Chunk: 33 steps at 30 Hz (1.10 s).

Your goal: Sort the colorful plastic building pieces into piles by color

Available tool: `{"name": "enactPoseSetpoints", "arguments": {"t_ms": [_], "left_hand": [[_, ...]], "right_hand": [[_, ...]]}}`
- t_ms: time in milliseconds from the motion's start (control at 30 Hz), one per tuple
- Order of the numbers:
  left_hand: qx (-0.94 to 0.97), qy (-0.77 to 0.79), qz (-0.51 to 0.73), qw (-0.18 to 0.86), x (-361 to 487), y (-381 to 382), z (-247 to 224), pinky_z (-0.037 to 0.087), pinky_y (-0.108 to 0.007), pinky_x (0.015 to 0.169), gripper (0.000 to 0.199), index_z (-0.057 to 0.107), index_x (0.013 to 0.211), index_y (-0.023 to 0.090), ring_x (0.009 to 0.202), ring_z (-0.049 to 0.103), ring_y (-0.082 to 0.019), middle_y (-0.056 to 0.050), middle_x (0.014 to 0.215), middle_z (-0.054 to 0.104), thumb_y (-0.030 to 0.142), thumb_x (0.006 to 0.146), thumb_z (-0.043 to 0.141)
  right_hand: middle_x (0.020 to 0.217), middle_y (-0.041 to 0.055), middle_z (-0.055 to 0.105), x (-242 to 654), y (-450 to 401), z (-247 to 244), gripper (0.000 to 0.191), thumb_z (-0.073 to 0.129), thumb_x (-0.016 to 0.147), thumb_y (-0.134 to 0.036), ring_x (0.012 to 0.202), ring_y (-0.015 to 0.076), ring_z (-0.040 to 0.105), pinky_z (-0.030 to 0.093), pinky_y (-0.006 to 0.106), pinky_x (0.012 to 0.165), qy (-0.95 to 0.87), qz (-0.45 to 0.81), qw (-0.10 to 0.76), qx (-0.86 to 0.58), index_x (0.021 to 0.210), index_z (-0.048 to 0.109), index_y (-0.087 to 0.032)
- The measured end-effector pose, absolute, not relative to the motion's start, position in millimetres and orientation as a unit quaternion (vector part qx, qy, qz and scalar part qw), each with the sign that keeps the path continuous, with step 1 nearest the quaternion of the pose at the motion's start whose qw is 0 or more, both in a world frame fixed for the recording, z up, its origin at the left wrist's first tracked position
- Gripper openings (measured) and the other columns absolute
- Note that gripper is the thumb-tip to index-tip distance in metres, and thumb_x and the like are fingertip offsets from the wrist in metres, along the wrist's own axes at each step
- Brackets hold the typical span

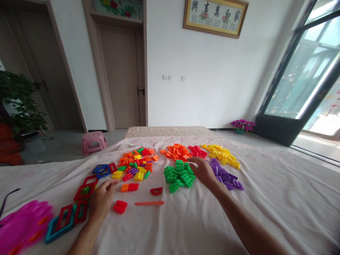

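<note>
My right hand (201, 170) reaches over the right edge of the green pile (180, 174), its fingers bent near the red pile (198, 152); whatever its fingertips hold is too small to make out. Left of centre, my left hand (103, 197) is closed, thumb and forefinger together beside the yellow pieces (117, 175) of the mixed pile (136, 163). What it holds, if anything, is hidden. Joined orange and red pieces (130, 187) lie just right of it, with red pieces (120, 207) below.
Orange (177, 152), yellow (223, 154) and purple (225, 176) piles lie farther back and right. A red half-ring (156, 191) and an orange stick (149, 203) lie centrally. At left are blue frames (103, 170), red frames (86, 187) and a pink tray (23, 225).
</note>
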<state>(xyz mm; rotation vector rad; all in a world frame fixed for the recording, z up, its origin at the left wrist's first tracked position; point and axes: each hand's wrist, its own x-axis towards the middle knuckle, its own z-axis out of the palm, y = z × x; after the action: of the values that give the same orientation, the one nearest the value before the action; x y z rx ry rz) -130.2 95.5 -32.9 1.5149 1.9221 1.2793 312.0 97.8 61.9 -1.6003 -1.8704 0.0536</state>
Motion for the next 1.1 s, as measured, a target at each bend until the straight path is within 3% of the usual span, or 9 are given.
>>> {"name": "enactPoseSetpoints", "arguments": {"t_ms": [200,533,667,900,1100], "left_hand": [[0.537,0.675,0.466,0.195,-129,94,-31,0.055,-0.038,0.087,0.029,0.077,0.091,0.025,0.099,0.072,-0.028,-0.005,0.100,0.080,0.033,0.078,0.052],[0.533,0.673,0.471,0.202,-126,91,-22,0.055,-0.039,0.087,0.030,0.076,0.090,0.024,0.099,0.073,-0.028,-0.005,0.099,0.080,0.032,0.079,0.050],[0.534,0.672,0.472,0.201,-126,92,-22,0.055,-0.038,0.087,0.028,0.076,0.090,0.024,0.099,0.073,-0.027,-0.004,0.099,0.080,0.032,0.079,0.051],[0.540,0.673,0.465,0.200,-127,91,-25,0.054,-0.038,0.089,0.029,0.076,0.092,0.024,0.100,0.072,-0.026,-0.005,0.100,0.080,0.031,0.080,0.051],[0.542,0.669,0.466,0.202,-128,92,-26,0.055,-0.037,0.088,0.029,0.076,0.093,0.023,0.099,0.072,-0.026,-0.006,0.100,0.079,0.031,0.080,0.051]], "right_hand": [[0.124,0.0069,0.072,203,109,75,0.036,0.055,0.090,-0.017,0.118,0.0222,0.064,0.045,0.034,0.103,-0.802,0.047,0.243,-0.544,0.122,0.072,-0.022],[0.122,0.0137,0.066,117,161,50,0.032,0.051,0.092,-0.010,0.110,0.0247,0.064,0.049,0.034,0.088,-0.819,-0.006,0.082,-0.568,0.118,0.067,-0.017],[0.129,0.0149,0.060,116,163,41,0.032,0.051,0.091,-0.009,0.105,0.0231,0.066,0.051,0.031,0.083,-0.811,0.009,0.080,-0.579,0.117,0.068,-0.017],[0.122,0.0120,0.062,122,153,42,0.032,0.054,0.092,-0.012,0.100,0.0219,0.068,0.049,0.029,0.079,-0.825,0.036,0.082,-0.559,0.120,0.069,-0.020],[0.124,0.0075,0.064,150,144,51,0.031,0.059,0.094,-0.027,0.106,0.0208,0.065,0.047,0.027,0.084,-0.816,0.048,0.158,-0.554,0.124,0.069,-0.025]]}}
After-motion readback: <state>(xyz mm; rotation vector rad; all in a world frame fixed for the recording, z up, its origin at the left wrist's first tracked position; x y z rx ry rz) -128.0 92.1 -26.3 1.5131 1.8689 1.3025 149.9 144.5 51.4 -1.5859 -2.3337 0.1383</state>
